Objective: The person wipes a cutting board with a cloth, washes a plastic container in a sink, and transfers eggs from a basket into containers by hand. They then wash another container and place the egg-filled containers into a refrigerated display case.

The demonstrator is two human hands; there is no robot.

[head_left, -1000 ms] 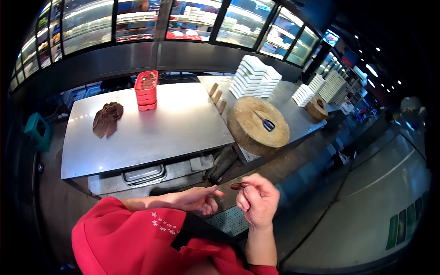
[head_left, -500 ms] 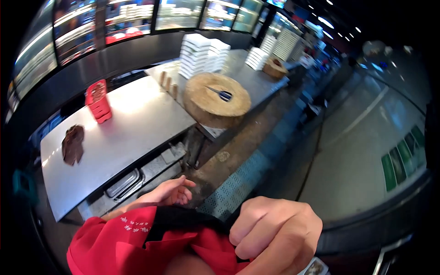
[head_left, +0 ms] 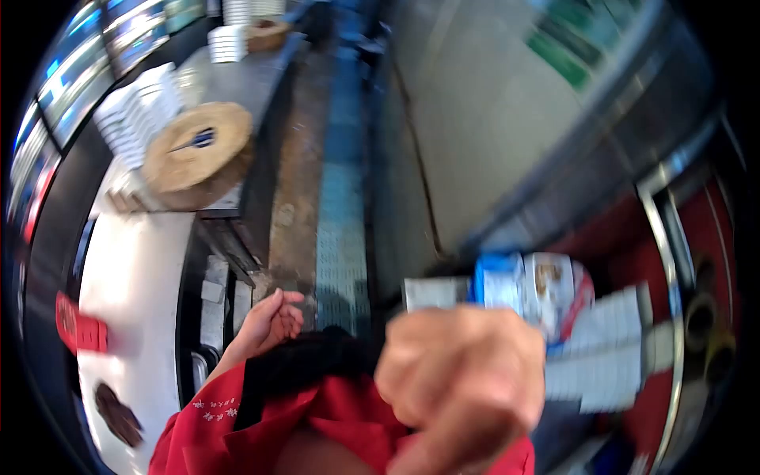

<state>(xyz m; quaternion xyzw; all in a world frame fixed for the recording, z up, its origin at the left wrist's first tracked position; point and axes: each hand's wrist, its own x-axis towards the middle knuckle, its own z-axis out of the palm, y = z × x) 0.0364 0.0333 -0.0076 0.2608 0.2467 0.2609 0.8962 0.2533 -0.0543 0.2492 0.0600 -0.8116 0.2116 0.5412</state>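
My right hand (head_left: 467, 368) is raised close to the camera, blurred and balled into a fist with its back towards me. Whatever its fingers might enclose is hidden. Lower and to the left, my left hand (head_left: 275, 321) hangs by my red shirt (head_left: 317, 431), its fingers loosely bent and apart, with nothing in it. The steel table (head_left: 138, 269) lies left of that hand, bearing a red plastic basket (head_left: 83, 328) and a dark brown, flat piece (head_left: 117, 413). Beyond it a round wooden chopping block (head_left: 198, 150) carries dark-handled scissors (head_left: 203, 138).
White stacked trays (head_left: 134, 111) stand behind the block. A blue perforated floor mat (head_left: 342, 237) runs ahead down the aisle. To the right are a large grey surface (head_left: 483, 119), a blue-and-white bag (head_left: 518, 285), pale boxes (head_left: 602, 348) and a metal frame (head_left: 673, 293).
My view has swung right and down, so the table and block shift left and the bag and boxes come into sight. My right hand stays fisted; my left remains low and empty.
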